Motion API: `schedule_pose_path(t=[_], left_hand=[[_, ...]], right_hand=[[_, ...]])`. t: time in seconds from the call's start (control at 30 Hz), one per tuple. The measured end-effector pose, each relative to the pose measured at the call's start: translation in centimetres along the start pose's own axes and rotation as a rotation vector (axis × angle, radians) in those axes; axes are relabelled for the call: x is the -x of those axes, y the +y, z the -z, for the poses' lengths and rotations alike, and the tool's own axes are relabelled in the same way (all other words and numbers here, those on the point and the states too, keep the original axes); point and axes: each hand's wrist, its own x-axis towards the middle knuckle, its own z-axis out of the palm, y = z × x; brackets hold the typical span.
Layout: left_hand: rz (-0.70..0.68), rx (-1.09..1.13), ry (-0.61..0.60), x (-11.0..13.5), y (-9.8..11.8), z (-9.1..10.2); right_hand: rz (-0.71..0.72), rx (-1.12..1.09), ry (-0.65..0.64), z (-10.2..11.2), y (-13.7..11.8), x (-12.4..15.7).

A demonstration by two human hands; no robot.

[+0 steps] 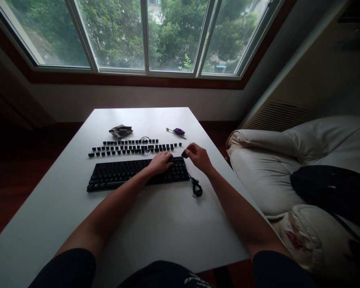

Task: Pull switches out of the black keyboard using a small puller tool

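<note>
A black keyboard lies across the white table. My left hand rests on its upper right part, fingers bent at the far edge and thumb over the keys. Just past the keyboard's far right corner, my right hand pinches a small black piece that looks like a keycap. Behind the keyboard, loose black keycaps stand in rows, with thin wire loops among them. A bundled black cable lies by the keyboard's right end.
Farther back on the table sit a crumpled grey cloth and a purple brush-like item beside a thin stick. To the right is a cream sofa with a dark bag on it. A window spans the far wall.
</note>
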Motion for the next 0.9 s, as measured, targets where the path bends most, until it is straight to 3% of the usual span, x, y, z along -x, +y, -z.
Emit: schedule_pose_path(t=[0.17, 0.4, 0.6, 0.8, 0.9], left_hand=[[0.031, 0.019, 0.020, 0.0, 0.3, -0.3], [-0.036, 0.050, -0.001, -0.3, -0.3, -0.3], [-0.095, 0.054, -0.031, -0.9, -0.8, -0.2], [-0.095, 0.059, -0.027, -0.9, -0.7, 0.0], [-0.084, 0.060, -0.035, -0.9, -0.6, 0.2]], right_hand=[[-0.032, 0.191, 0.016, -0.9, -0.5, 0.4], [-0.092, 0.124, -0.027, -1.0, 0.6, -0.1], [-0.290, 0.013, 0.004, -1.1, 2.0, -0.8], [-0.062, 0.303, 0.071, -1.4, -0.5, 0.0], [-0.103, 0.267, 0.028, -1.2, -0.4, -0.2]])
